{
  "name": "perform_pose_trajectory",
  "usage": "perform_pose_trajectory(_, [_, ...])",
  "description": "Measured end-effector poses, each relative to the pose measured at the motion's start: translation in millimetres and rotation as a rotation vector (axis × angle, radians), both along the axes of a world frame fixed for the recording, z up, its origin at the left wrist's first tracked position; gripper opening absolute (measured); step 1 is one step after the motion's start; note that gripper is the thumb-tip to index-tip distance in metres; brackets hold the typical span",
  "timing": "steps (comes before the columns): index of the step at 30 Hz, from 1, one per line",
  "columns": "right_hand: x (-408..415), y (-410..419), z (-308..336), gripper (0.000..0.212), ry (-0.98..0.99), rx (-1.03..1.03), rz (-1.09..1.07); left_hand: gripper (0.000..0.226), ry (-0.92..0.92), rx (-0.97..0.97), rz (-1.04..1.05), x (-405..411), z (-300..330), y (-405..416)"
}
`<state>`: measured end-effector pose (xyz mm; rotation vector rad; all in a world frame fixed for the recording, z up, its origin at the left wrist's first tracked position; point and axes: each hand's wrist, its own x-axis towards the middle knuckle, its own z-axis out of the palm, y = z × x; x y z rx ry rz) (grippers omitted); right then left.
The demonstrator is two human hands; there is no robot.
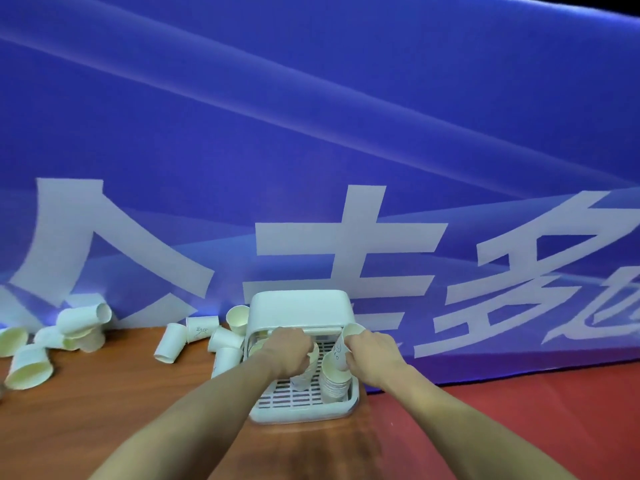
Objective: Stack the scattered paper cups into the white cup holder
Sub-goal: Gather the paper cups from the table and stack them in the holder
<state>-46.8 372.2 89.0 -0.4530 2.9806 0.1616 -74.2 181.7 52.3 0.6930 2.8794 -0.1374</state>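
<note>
Head-worn view, forward and down

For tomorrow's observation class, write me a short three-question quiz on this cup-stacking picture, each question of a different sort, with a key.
1. True or false: the right hand holds a paper cup over the white cup holder.
2. Where do most loose cups lie? A) left of the holder B) on the red floor C) on top of the holder
3. Fill in: the stack of cups stands on the holder's ____ side.

Key: 1 true; 2 A; 3 right. The left hand also grips a cup there.
</note>
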Motion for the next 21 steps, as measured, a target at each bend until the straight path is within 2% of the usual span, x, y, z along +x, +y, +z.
perform_pose_trajectory(7, [-7, -10, -34, 0.025, -0.053, 0.247, 0.147, 0.033, -0.072, 0.058, 0.053, 11, -9, -16])
perform_pose_trajectory(14, [-17, -15, -65, 0.035, -0.109, 0.282, 0.193, 0.03, -0.118, 0.059, 0.109, 18, -19, -31])
perform_pose_trajectory(21, [-20, -16, -85, 0.034, -0.161, 0.318, 0.179, 0.034, -0.141, 0.04, 0.177, 26, -24, -39])
